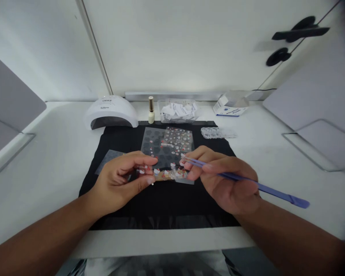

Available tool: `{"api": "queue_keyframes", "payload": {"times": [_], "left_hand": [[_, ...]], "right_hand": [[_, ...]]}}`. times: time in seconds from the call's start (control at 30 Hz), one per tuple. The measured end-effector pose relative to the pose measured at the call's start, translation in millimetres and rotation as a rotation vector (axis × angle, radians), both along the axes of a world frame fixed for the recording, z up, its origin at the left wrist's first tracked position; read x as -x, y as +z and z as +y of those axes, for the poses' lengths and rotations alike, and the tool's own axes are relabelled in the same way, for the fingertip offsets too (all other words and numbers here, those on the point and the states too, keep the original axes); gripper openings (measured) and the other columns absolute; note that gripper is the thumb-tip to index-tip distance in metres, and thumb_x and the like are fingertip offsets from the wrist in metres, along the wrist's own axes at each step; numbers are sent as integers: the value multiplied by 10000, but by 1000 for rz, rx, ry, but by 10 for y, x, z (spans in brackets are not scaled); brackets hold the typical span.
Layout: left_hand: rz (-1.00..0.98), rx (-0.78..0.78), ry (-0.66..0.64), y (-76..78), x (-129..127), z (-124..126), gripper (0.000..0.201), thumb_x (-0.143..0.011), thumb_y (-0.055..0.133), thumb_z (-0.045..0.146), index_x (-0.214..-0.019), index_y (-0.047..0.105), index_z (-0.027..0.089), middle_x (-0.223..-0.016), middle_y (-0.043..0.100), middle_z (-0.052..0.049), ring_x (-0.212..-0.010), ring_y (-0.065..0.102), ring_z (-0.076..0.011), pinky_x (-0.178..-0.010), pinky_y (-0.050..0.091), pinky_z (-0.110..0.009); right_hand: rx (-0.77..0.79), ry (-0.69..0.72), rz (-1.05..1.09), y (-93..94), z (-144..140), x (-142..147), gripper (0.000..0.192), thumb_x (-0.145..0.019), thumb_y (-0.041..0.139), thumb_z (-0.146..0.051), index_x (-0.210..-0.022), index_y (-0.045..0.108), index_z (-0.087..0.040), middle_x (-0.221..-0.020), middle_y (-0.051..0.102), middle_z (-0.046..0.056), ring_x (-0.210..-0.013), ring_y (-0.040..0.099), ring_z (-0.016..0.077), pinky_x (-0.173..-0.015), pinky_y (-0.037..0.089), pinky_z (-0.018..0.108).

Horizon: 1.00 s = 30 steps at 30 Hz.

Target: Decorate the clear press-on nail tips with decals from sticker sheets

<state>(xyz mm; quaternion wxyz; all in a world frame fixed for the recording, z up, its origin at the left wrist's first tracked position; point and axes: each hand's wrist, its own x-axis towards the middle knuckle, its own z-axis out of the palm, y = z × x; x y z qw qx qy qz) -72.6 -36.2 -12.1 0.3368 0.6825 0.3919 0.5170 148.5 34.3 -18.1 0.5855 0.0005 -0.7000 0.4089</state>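
Observation:
My left hand (122,180) pinches the left end of a clear strip (162,174) between thumb and fingers. Small white cat figures with red bows run along this strip, and part of it looks tan. Purple tweezers (276,193) are gripped in my right hand (227,176), their tips pointing left, just above the strip's right end. Something small and pale sits by the tips, too small to make out. The right fingertips are close to the strip; whether they touch it I cannot tell. Below lie a transparent sticker sheet (149,138) and a smaller, densely patterned sheet (178,138).
A black mat (115,209) covers the middle of the white table (46,153). Along the back stand a white nail lamp (112,109), a polish bottle (151,111), a clear box (176,115) of paper packets and a small carton (230,107). A clear plastic case (215,133) lies right.

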Motion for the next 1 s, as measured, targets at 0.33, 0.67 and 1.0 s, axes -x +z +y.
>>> {"api": "queue_keyframes", "payload": {"times": [0.33, 0.67, 1.0], "left_hand": [[122, -106, 56, 3, 29, -4, 319, -815, 691, 86, -1094, 701, 241, -877, 668, -24, -763, 618, -119, -687, 507, -213], [156, -124, 68, -38, 62, 8, 306, -810, 686, 95, -1088, 686, 224, -909, 667, -49, -786, 624, -148, -685, 510, -247], [132, -137, 45, -28, 59, 2, 333, -814, 659, 64, -1106, 652, 225, -888, 629, -35, -773, 602, -136, -665, 501, -235]], "right_hand": [[50, -98, 90, -6, 42, -7, 407, -950, 435, -502, -1040, 750, -261, -654, 690, 49, -725, 631, 237, -692, 521, 432], [53, -144, 79, -3, 35, -18, 399, -946, 426, -517, -1011, 748, -290, -620, 686, 43, -700, 629, 252, -692, 512, 466], [-10, -98, 58, -16, 38, -34, 424, -952, 427, -492, -1067, 747, -239, -658, 696, 69, -731, 634, 253, -694, 506, 454]]}}
